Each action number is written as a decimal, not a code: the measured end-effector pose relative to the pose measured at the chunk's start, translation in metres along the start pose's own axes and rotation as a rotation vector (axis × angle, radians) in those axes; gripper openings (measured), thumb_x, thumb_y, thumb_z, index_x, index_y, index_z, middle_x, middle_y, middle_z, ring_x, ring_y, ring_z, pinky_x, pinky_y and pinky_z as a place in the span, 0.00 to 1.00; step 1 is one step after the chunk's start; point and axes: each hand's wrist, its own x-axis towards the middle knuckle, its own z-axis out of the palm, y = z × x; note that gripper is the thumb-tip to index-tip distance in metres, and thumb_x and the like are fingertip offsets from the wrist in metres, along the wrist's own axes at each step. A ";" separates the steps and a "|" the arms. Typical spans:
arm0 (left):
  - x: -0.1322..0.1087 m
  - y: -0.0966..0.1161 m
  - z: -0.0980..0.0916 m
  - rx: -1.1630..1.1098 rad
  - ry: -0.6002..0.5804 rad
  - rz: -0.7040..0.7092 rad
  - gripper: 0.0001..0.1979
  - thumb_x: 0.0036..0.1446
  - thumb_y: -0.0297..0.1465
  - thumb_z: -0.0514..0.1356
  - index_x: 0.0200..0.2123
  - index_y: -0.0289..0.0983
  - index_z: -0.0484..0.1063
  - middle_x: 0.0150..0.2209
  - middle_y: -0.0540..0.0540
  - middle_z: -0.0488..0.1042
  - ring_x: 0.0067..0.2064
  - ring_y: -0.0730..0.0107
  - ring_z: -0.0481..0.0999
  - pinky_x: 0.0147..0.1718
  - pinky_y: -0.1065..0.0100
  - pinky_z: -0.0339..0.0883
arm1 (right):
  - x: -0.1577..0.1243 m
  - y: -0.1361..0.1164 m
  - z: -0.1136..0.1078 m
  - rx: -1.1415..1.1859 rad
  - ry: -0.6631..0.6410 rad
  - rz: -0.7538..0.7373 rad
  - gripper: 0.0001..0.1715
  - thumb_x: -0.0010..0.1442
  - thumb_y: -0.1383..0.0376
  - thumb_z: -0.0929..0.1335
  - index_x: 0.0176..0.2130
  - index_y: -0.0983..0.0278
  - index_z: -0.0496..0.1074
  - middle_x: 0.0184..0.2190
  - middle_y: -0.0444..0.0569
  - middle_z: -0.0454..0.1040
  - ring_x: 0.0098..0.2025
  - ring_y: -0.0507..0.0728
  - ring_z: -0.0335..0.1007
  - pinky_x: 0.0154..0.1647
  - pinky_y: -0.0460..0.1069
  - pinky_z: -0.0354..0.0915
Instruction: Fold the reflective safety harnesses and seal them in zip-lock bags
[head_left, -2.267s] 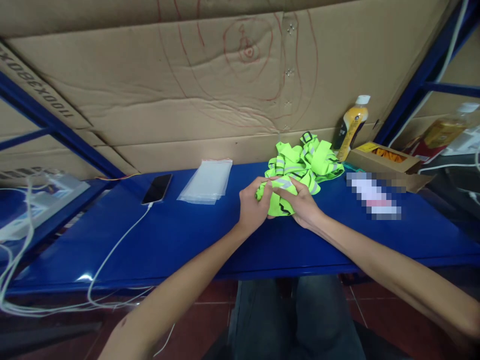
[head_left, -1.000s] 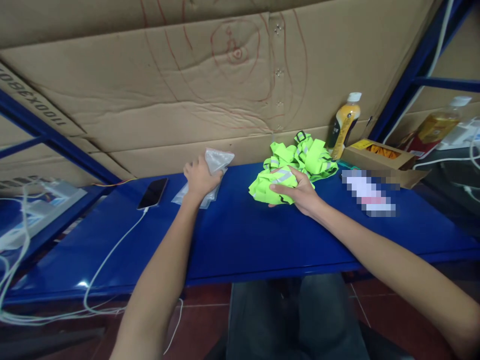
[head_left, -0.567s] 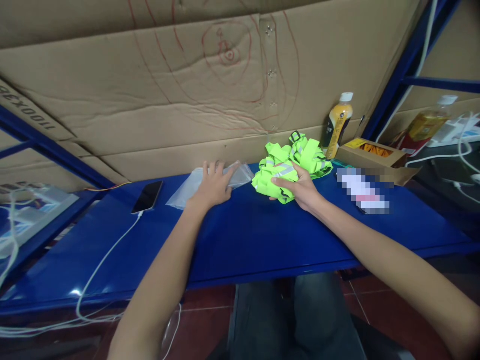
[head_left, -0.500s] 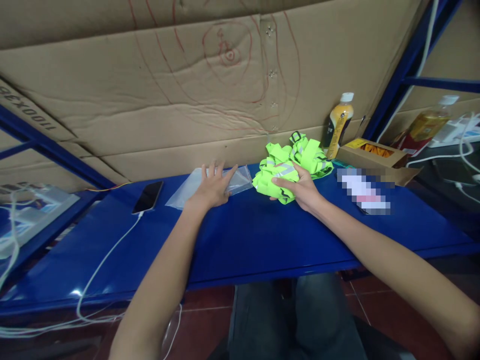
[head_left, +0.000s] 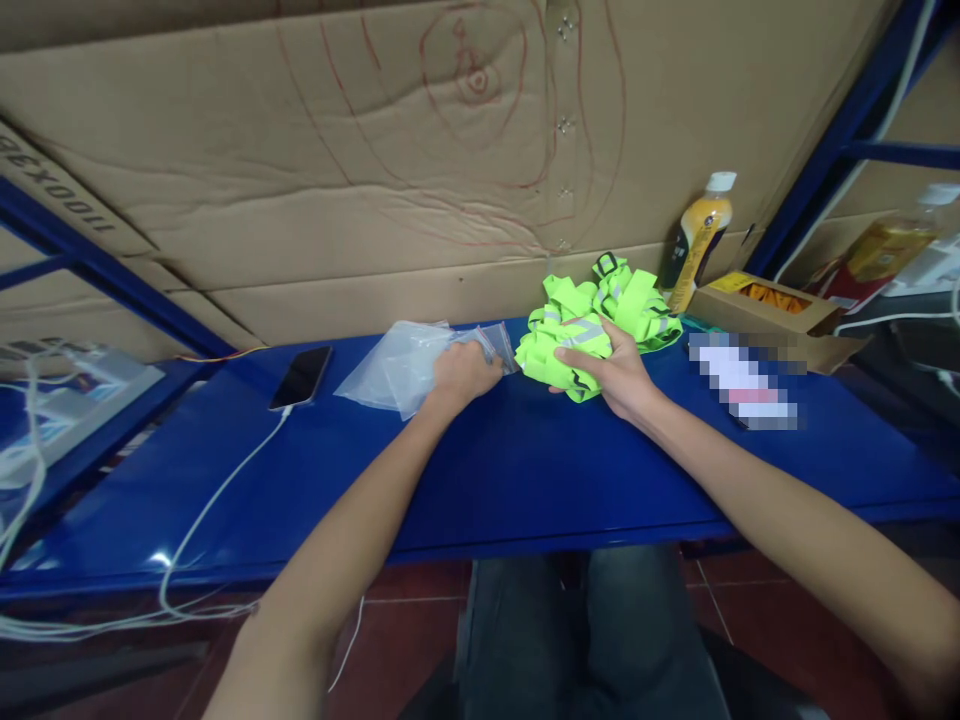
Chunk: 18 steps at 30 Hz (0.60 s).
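Observation:
My left hand (head_left: 463,371) is closed on the edge of a clear zip bag (head_left: 491,343), pulled off a small pile of clear plastic bags (head_left: 390,362) on the blue shelf (head_left: 480,470). My right hand (head_left: 616,374) grips a folded neon-green reflective band (head_left: 564,350), lifted slightly off the shelf. Just behind it lies a heap of more neon-green bands (head_left: 628,300). The bag's edge and the folded band nearly touch.
A phone (head_left: 301,377) on a white cable (head_left: 217,490) lies at the left. An orange drink bottle (head_left: 699,241), an open cardboard box (head_left: 772,309) and a blurred-out item (head_left: 744,380) stand at the right. A cardboard sheet (head_left: 420,170) backs the shelf.
My left hand let go of the band, reached left to the bag pile, and drew one bag right toward the band. My right hand kept hold of the folded band.

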 end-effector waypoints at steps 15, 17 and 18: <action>-0.002 0.000 -0.012 0.079 0.014 0.016 0.18 0.62 0.37 0.58 0.45 0.32 0.82 0.46 0.25 0.82 0.50 0.35 0.82 0.46 0.50 0.74 | -0.002 0.003 0.001 -0.015 -0.033 -0.005 0.34 0.38 0.59 0.87 0.44 0.58 0.79 0.39 0.47 0.82 0.41 0.65 0.83 0.37 0.63 0.84; -0.008 0.001 -0.020 0.085 0.063 0.064 0.14 0.62 0.34 0.58 0.39 0.34 0.82 0.41 0.29 0.82 0.46 0.40 0.82 0.43 0.54 0.72 | -0.003 0.003 0.002 -0.008 -0.037 -0.011 0.34 0.38 0.58 0.87 0.44 0.58 0.78 0.39 0.47 0.82 0.41 0.65 0.83 0.37 0.63 0.84; -0.011 0.001 -0.023 0.081 0.105 0.104 0.12 0.61 0.33 0.58 0.36 0.35 0.81 0.38 0.31 0.82 0.43 0.43 0.82 0.41 0.55 0.70 | -0.002 0.002 0.002 0.000 -0.035 -0.011 0.35 0.38 0.58 0.87 0.45 0.58 0.78 0.39 0.47 0.82 0.42 0.65 0.83 0.36 0.63 0.84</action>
